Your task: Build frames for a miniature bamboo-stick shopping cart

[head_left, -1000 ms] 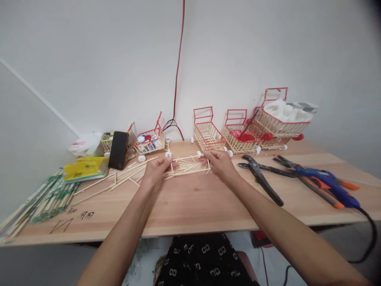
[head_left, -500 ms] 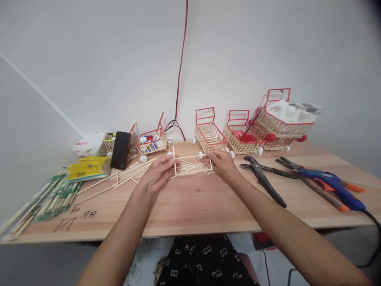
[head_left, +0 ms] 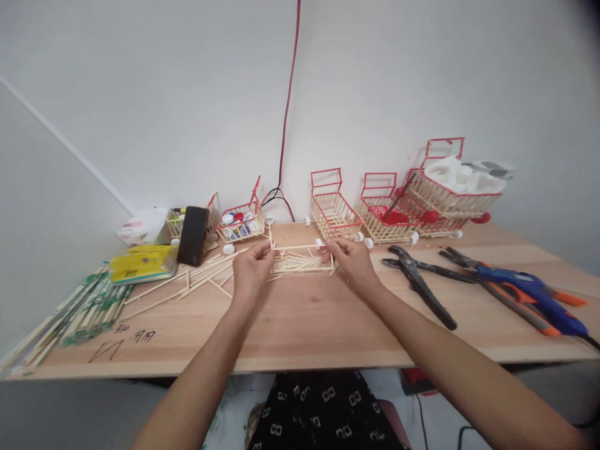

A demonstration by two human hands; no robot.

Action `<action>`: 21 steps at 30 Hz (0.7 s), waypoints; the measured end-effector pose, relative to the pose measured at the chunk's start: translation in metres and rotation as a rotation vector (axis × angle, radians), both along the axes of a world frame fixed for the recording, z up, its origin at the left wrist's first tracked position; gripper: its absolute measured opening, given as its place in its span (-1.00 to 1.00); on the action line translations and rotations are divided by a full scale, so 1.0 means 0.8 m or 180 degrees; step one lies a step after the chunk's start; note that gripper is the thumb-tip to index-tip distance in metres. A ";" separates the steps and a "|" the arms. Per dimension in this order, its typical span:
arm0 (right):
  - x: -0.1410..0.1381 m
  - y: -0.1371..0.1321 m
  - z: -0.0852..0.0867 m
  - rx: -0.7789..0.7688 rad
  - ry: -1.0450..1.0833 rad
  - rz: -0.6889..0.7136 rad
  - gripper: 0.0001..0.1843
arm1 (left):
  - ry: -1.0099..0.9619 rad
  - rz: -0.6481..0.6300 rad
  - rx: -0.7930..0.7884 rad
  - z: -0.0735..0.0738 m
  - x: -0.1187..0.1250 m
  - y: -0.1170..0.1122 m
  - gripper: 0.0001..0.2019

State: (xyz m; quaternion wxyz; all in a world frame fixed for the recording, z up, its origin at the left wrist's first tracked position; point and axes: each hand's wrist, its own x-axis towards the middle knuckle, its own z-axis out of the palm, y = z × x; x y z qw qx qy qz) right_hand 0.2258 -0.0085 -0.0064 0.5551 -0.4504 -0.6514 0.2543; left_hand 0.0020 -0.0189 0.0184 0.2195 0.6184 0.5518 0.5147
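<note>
My left hand (head_left: 253,270) and my right hand (head_left: 350,261) both pinch a thin frame of wooden sticks (head_left: 302,261), one hand at each end, low over the wooden table (head_left: 300,319). Short loose sticks lie under and inside the frame. A white bottle cap (head_left: 319,243) sits just behind my right fingers. Long bamboo sticks (head_left: 187,282) lie scattered to the left of my left hand.
Several small stick carts with red rims (head_left: 334,211) line the wall. Black pliers (head_left: 419,284) and a blue glue gun (head_left: 534,290) lie to the right. A black phone (head_left: 192,227), yellow tissue pack (head_left: 140,265) and wrapped chopsticks (head_left: 70,315) are on the left.
The left hand has turned from palm-up to fingers curled over the frame's left end. The frame has been raised a little and tilted between both hands.
</note>
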 end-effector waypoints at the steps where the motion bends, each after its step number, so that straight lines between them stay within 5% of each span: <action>1: -0.002 -0.002 0.001 -0.0005 -0.0002 0.0019 -0.58 | 0.0209 0.0076 0.0095 0.001 0.000 -0.002 -0.74; 15: -0.020 -0.014 0.005 0.0164 0.0027 -0.0015 -0.59 | 0.0528 0.0489 0.0396 0.001 0.003 -0.011 -0.78; 21: -0.018 -0.010 0.004 0.0057 0.0051 -0.0120 -0.58 | 0.0213 0.0287 0.0441 0.000 0.004 -0.009 -0.72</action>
